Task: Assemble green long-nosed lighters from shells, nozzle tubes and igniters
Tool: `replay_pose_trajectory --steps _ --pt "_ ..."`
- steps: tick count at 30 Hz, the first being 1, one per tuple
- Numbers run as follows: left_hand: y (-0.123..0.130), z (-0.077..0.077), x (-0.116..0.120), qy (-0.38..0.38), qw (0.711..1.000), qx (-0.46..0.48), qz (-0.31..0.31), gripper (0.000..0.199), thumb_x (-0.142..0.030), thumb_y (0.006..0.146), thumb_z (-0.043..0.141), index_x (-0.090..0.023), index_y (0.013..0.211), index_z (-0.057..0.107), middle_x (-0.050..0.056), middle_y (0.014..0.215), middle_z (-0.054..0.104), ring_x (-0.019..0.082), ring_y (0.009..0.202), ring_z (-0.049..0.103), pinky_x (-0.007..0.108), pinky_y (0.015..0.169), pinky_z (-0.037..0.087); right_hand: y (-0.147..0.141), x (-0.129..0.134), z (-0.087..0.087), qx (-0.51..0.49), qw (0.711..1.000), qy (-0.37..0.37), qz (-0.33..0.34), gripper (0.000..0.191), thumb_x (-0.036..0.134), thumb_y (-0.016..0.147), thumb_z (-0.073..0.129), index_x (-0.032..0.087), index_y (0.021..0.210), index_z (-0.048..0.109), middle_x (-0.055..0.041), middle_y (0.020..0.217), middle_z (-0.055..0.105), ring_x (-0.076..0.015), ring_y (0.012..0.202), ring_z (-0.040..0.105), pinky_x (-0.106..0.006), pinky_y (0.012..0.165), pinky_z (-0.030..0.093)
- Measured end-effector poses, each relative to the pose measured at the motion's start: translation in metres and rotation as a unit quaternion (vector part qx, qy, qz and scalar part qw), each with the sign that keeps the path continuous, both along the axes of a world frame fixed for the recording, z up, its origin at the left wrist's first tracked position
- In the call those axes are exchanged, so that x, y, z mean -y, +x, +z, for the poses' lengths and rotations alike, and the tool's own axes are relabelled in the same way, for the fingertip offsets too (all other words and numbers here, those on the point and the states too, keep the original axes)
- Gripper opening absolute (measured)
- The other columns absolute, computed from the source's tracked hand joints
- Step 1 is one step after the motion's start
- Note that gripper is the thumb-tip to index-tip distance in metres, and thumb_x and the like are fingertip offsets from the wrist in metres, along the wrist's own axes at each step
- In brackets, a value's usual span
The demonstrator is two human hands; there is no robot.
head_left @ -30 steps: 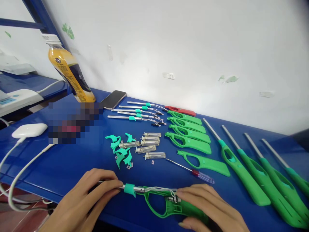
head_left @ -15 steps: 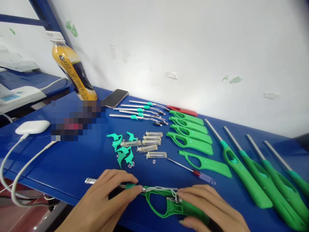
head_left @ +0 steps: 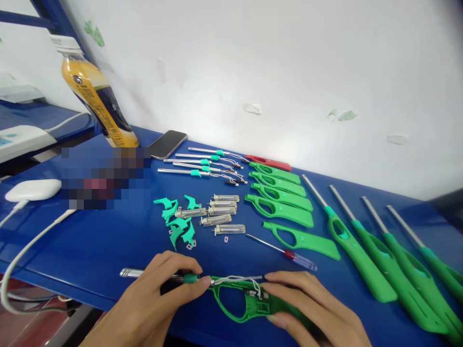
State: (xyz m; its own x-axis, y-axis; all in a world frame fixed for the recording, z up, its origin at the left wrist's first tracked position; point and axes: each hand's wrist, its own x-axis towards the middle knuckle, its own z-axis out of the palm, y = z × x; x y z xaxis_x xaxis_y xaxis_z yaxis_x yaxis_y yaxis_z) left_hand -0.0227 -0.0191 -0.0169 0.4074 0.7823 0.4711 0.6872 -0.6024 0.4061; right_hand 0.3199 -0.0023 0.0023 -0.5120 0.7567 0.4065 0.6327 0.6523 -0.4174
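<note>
At the table's front edge, my left hand (head_left: 166,294) pinches a metal lighter tube (head_left: 130,273) near its teal collar (head_left: 190,278). The tube lies along the front end of an open green lighter shell (head_left: 231,315). White wires (head_left: 238,278) run from the tube over the shell to a small black igniter (head_left: 252,292) inside it. My right hand (head_left: 307,303) is wrapped round the handle end of that shell, fingertips by the igniter. Beyond my hands lie several teal triggers (head_left: 177,229) and clear fuel tanks (head_left: 229,229).
A screwdriver (head_left: 284,251) lies beyond my right hand. Behind are green half shells (head_left: 280,210), a red one (head_left: 269,162) and several wired tubes (head_left: 184,172). Assembled lighters (head_left: 361,255) line the right side. A phone (head_left: 168,144), a drink bottle (head_left: 96,91) and a white charger (head_left: 33,190) stand left.
The view has shifted a little, so things on the table appear slightly farther left. Both hands keep their hold on the tube and the shell, with hardly any movement.
</note>
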Motion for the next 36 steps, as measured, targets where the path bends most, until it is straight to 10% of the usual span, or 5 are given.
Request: replay_pose_trajectory --steps 5,22,30,36 --pt "0.018 -0.019 0.010 0.035 0.992 0.077 0.091 0.055 -0.006 0.117 0.035 -0.037 0.124 0.079 0.000 0.119 0.079 0.010 0.098 0.079 0.015 0.086 0.063 -0.004 0.001 -0.002 -0.004 0.999 0.035 -0.002 0.017 0.034 0.117 0.070 0.032 0.126 0.084 0.0009 0.123 0.089 -0.0146 0.104 0.089 -0.018 0.094 0.070" --pt "0.004 -0.005 0.007 0.007 0.999 0.030 0.014 0.064 0.007 0.109 0.039 -0.036 0.138 0.075 0.002 0.127 0.078 0.009 0.112 0.075 0.015 0.098 0.058 -0.005 0.003 -0.005 0.017 0.998 0.053 0.000 0.014 0.033 0.116 0.070 0.030 0.123 0.081 0.0002 0.125 0.089 -0.0157 0.106 0.088 -0.021 0.097 0.070" --pt "0.007 0.004 0.001 0.007 0.998 -0.050 0.031 0.039 -0.049 0.109 0.074 -0.039 0.146 0.076 0.010 0.131 0.078 0.026 0.117 0.075 0.037 0.102 0.067 -0.009 0.004 -0.011 0.058 0.996 0.060 -0.034 0.019 0.048 0.115 0.070 0.031 0.118 0.078 0.0002 0.124 0.089 -0.0179 0.103 0.089 -0.025 0.086 0.073" --pt "0.002 0.002 0.003 0.005 0.999 -0.045 0.031 0.040 -0.041 0.110 0.073 -0.040 0.150 0.074 0.009 0.135 0.079 0.026 0.118 0.077 0.037 0.103 0.068 -0.015 0.008 -0.013 0.042 0.996 0.066 -0.035 0.013 0.041 0.115 0.071 0.031 0.112 0.078 0.0011 0.121 0.090 -0.0195 0.104 0.089 -0.026 0.089 0.073"
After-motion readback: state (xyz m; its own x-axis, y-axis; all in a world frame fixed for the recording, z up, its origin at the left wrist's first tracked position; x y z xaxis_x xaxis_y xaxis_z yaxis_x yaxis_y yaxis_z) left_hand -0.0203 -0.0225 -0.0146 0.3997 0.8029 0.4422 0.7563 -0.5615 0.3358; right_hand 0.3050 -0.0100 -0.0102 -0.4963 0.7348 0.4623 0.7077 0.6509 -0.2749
